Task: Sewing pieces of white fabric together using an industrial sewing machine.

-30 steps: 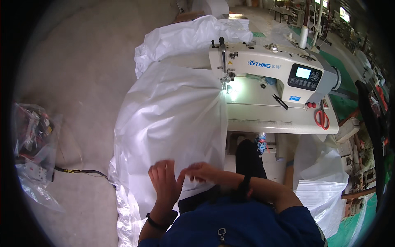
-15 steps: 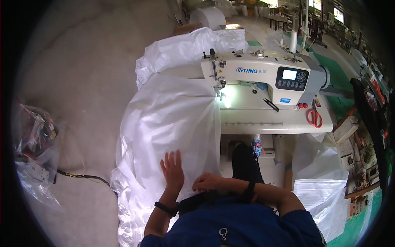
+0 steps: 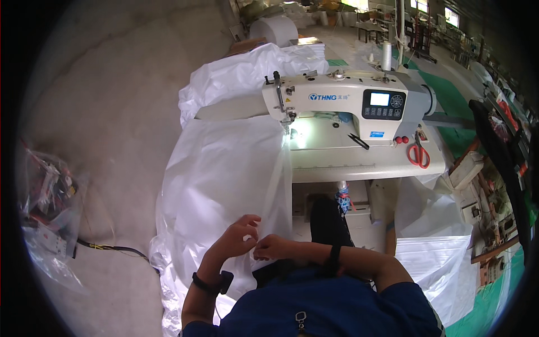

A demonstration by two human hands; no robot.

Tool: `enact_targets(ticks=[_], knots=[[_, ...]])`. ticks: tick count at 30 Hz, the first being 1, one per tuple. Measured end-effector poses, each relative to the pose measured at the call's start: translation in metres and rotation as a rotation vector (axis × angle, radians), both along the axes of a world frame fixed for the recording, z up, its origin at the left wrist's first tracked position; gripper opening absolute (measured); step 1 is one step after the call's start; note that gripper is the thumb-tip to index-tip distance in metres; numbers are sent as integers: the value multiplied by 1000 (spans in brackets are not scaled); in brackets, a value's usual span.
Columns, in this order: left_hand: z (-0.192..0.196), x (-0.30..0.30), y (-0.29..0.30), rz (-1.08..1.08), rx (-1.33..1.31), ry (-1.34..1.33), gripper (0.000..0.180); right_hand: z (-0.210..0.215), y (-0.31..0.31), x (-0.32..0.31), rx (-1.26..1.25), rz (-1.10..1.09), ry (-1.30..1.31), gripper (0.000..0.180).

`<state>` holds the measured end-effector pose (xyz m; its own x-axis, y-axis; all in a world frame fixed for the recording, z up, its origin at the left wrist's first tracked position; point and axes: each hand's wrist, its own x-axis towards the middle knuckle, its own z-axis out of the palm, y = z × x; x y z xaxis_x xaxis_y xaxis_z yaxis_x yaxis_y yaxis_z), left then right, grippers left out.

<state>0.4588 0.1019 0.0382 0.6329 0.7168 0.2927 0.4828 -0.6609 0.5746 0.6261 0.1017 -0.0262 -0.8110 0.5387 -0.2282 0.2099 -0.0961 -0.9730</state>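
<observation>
A large translucent white plastic sheet [image 3: 222,168] hangs over the left part of the sewing table and down to my lap. Its far right corner lies at the needle area of the white sewing machine [image 3: 323,98], where a lamp glows. My left hand [image 3: 237,238] is over the near part of the sheet, fingers bent and apart, with thumb and fingertips not meeting. Just right of it, my right hand [image 3: 273,247] is closed at the sheet's near right edge, its fingertips pinching the plastic; the exact hold is partly hidden.
Red-handled scissors [image 3: 418,155] and black thread snips [image 3: 358,141] lie on the sewing table [image 3: 331,173]. More white plastic [image 3: 247,70] is heaped behind the sheet. Folded white sheets [image 3: 432,264] hang at the right. A clear bag of parts [image 3: 53,202] and a black cable [image 3: 115,247] are at the left.
The sheet's far edge has come nearer and lies straighter, with fewer creases. My left hand has turned toward the right hand and bent its fingers. The right hand stays closed at the edge.
</observation>
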Motion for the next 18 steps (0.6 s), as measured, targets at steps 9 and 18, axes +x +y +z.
enact_targets(ticks=[9, 18], knots=[[-50, 51, 12, 739, -393, -45, 35, 0, -10, 12, 295, -55, -115, 32], [-63, 62, -4, 638, 11, -232, 19, -75, 21, 48, 464, -466, -458, 50]])
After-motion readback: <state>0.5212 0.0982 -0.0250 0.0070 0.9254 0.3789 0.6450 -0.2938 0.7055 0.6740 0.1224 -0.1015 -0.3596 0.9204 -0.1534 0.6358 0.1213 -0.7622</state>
